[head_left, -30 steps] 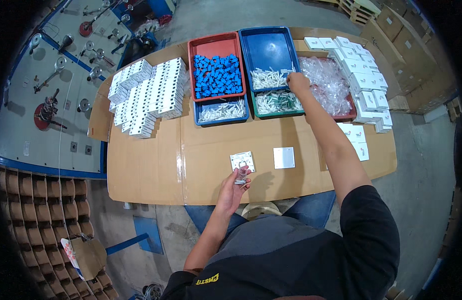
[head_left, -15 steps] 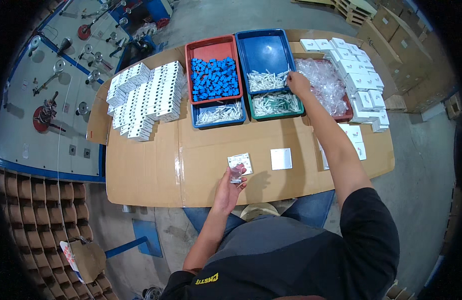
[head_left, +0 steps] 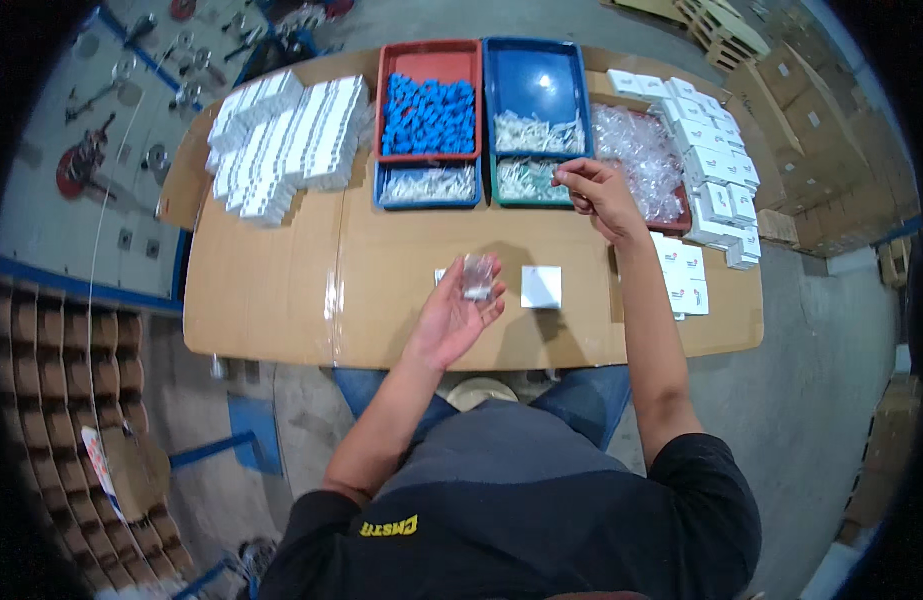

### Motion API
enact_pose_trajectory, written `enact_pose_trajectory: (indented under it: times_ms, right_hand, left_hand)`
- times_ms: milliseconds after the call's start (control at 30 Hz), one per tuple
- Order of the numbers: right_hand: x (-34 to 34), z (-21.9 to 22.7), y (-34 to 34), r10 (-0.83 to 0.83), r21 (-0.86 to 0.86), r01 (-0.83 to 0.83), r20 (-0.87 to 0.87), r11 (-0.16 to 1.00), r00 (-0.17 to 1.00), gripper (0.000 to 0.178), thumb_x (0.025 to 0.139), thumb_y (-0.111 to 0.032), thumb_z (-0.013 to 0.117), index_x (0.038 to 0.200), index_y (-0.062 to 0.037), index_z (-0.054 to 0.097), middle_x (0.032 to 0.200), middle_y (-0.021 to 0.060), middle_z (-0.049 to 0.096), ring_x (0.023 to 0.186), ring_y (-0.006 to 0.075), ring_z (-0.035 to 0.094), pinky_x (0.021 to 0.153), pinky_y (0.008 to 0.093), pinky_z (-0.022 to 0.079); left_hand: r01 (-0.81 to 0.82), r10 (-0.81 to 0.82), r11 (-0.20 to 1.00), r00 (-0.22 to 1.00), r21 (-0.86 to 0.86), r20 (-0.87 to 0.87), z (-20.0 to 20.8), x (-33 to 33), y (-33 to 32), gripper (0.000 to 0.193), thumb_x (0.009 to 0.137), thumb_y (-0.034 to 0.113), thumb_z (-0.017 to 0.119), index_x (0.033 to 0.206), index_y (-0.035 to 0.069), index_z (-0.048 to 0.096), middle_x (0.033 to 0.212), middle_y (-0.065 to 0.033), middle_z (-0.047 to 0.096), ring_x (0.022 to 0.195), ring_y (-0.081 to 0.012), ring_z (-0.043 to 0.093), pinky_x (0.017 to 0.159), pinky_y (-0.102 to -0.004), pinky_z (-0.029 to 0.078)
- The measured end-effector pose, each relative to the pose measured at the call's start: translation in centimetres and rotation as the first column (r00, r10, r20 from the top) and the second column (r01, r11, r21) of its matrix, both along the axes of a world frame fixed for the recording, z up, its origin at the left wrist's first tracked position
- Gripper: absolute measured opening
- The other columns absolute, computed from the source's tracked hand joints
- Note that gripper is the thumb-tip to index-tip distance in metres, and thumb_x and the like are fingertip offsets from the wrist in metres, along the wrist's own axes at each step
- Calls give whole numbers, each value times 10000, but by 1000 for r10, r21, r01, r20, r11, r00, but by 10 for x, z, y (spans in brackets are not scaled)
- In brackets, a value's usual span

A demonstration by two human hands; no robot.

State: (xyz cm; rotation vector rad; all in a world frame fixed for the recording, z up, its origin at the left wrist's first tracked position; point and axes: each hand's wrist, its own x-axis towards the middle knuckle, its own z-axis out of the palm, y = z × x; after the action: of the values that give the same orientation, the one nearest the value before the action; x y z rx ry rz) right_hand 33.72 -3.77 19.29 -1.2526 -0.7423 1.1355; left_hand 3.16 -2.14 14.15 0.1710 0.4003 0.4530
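Observation:
My left hand (head_left: 453,325) is raised over the near part of the table, palm up, its fingers curled round a small clear plastic bag (head_left: 477,272). Something whitish lies in the bottom of that bag. Past it, a white square piece is mostly hidden by the hand. A white square card (head_left: 541,287) lies just to the right. My right hand (head_left: 603,198) hovers at the front edge of the green tray (head_left: 495,183), thumb and fingertips pinched together. What it pinches is too small to make out. Small white plugs (head_left: 537,133) fill part of the blue tray (head_left: 534,80) behind.
Blue pieces (head_left: 431,118) lie in a red tray (head_left: 429,58), with a small blue tray (head_left: 428,204) before it. Clear bags (head_left: 636,160) fill another tray on the right. White boxes stand stacked at left (head_left: 281,140) and right (head_left: 716,165) on the cardboard-covered table (head_left: 261,290).
My right hand has left the white plugs in the blue tray and come nearer, over the green tray. My left hand has lifted with the bag. The whole view has shifted.

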Motion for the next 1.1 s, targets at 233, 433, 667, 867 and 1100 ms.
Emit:
enact_pose_trajectory:
  times_ms: [233, 433, 667, 867, 1100]
  right_hand:
    - [-71, 38, -29, 342, -1, -385, 461, 923, 819, 149, 935, -132, 727, 986, 8, 718, 831, -10, 678, 713, 48, 538, 619, 225, 414]
    - [-99, 52, -27, 428, -135, -485, 703, 864, 568, 168, 912, -167, 723, 977, -15, 695, 835, 32, 657, 696, 113, 543, 626, 281, 445]
    - [-114, 39, -22, 357, 17, -622, 807, 783, 471, 156, 969, -156, 654, 991, -8, 697, 1187, 75, 621, 858, 161, 599, 721, 275, 464]
    - [-121, 39, -21, 477, -48, -611, 675, 790, 563, 242, 1019, -178, 596, 1110, 12, 715, 1285, 120, 616, 1055, 202, 638, 891, 335, 521]
    - [-133, 48, -20, 374, -83, -620, 856, 780, 356, 372, 1042, -277, 539, 1033, 37, 738, 1253, 197, 669, 1113, 319, 640, 963, 396, 496]
  left_hand:
    - [28, -1, 972, 994, 234, -114, 27, 2, -6, 480, 1068, 459, 489, 1366, 97, 590, 1266, -34, 671, 1088, -159, 631, 937, -318, 478]
    - [20, 38, 945, 985, 328, -169, 27, -9, -21, 471, 1051, 472, 524, 1331, 102, 605, 1250, -32, 677, 1094, -143, 627, 923, -316, 472]
    - [-16, 59, 953, 989, 302, -134, 20, -19, -25, 445, 1054, 475, 521, 1300, 114, 602, 1260, -42, 675, 1085, -148, 635, 922, -330, 475]
    - [-44, 69, 956, 995, 289, -74, 25, -22, -25, 445, 1047, 481, 534, 1328, 139, 579, 1282, -47, 664, 1068, -153, 646, 916, -330, 484]
    - [-49, 86, 949, 991, 313, -105, 16, -25, -27, 441, 1045, 489, 535, 1301, 133, 582, 1258, -37, 668, 1075, -166, 647, 898, -326, 499]
